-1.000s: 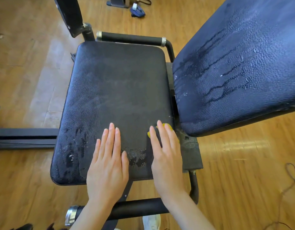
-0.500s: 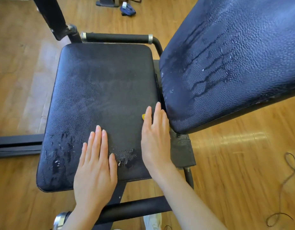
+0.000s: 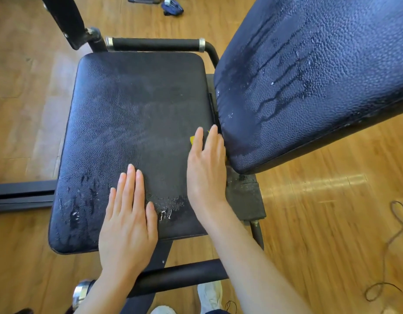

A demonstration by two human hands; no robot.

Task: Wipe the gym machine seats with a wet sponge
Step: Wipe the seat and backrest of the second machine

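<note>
The left hand [image 3: 128, 225] lies flat on the black seat pad [image 3: 132, 123] near its front edge, fingers straight and close together, palm down, holding nothing. The right hand [image 3: 206, 171] rests on the same pad at its right edge, fingers extended and pressing down on a yellow sponge [image 3: 192, 139]; only a small yellow corner shows beside the fingers, the rest being hidden under the hand, so how much of it the grip covers cannot be told. The right fingertips reach up to the lower edge of the tilted back pad [image 3: 309, 75], which rises over the seat's right side and carries dark wet streaks and droplets. The seat pad shows wet patches along its front-left corner and a foamy smear between the two hands near the front edge. A padded handle bar [image 3: 155, 44] runs behind the seat's far edge, and another black bar [image 3: 180, 277] crosses below its front edge. The machine stands on a wooden floor [image 3: 332, 223], where a thin dark cord [image 3: 397, 225] lies at the right and a dark blue cloth [image 3: 172, 8] lies well beyond the seat.
</note>
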